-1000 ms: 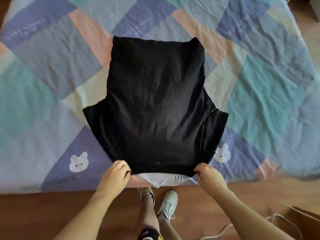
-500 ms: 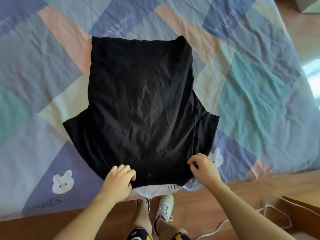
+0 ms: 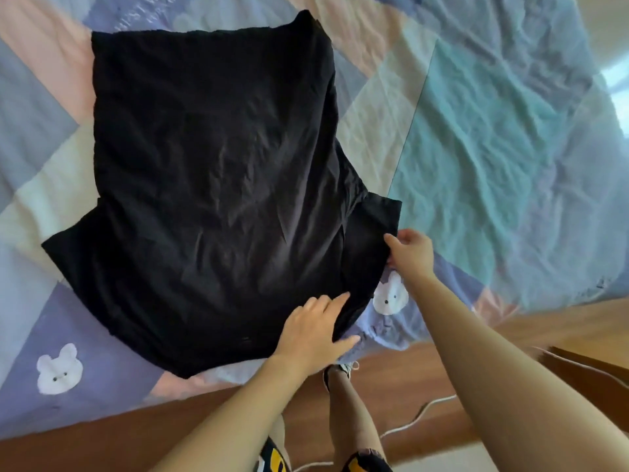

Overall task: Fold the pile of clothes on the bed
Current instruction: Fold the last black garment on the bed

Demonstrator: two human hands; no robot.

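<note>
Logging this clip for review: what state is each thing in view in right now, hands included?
Black T-shirt: spread flat on the bed, unfolded, lightly creased, both sleeves out.
Patchwork pastel quilt: covers the bed, wrinkled.
Left hand: fingers extended, pressing the shirt near its right shoulder.
Right hand: pinching the right sleeve's edge.
White cable: lying loose on the wooden floor.

1 shirt [image 3: 211, 185], 2 bunnies [image 3: 390, 296], 1 cable [image 3: 413, 420]
</note>
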